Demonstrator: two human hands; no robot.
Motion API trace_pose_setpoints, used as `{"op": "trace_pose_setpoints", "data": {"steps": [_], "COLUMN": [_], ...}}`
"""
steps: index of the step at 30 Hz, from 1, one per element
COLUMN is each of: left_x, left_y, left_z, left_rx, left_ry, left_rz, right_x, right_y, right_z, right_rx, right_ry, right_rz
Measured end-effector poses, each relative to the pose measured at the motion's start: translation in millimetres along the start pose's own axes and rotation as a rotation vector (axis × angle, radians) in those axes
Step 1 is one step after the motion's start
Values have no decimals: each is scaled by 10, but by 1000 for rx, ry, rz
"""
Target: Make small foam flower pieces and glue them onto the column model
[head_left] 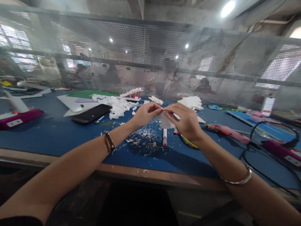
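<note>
My left hand (146,115) and my right hand (187,121) meet fingertip to fingertip above the table. Both are closed in a pinch at the upper edge of a small, thin white sheet (166,121), which hangs below the fingers. Its exact material is hard to tell, and the fingertips hide its top. Under the sheet lies a white marker pen (165,138) with a red end. White shavings (147,138) are scattered over the blue tabletop (77,141) beneath my hands. A yellow-handled tool (189,142) lies partly hidden behind my right wrist.
A black phone (92,114) and crumpled white scraps (115,105) lie left. On the right are a pink handheld tool (229,131), black cables (244,153) and a purple power strip (283,152). A perforated metal screen (145,59) stands behind, with blurred people beyond.
</note>
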State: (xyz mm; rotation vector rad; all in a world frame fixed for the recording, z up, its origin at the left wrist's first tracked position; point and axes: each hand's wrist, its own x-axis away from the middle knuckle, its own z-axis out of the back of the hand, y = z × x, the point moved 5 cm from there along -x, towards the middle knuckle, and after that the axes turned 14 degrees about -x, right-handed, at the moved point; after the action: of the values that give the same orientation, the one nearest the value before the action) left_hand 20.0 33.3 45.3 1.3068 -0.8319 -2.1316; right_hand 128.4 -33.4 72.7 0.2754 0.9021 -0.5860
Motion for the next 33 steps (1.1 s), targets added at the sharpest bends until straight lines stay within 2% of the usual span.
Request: {"op": "trace_pose_setpoints", "data": {"steps": [5,13,21,28,33], "left_x": [22,29,81,90,114], "left_y": [14,8,47,33,107], "left_z": [-28,-64,-139,-160,-146], "left_rx": [0,69,27,174,113], "left_ry": [-26,-45,-64,47,56], "left_rz": [19,13,28,110,38], "right_x": [11,5,27,42,41], "right_y": [-11,44,100,139,93], "right_z": [-4,-30,-28,5,28], "right_rx": [36,-66,-68,-224,-203], "right_ry": [26,12,11,128,150], "right_rz": [35,-26,-102,-231,-200]}}
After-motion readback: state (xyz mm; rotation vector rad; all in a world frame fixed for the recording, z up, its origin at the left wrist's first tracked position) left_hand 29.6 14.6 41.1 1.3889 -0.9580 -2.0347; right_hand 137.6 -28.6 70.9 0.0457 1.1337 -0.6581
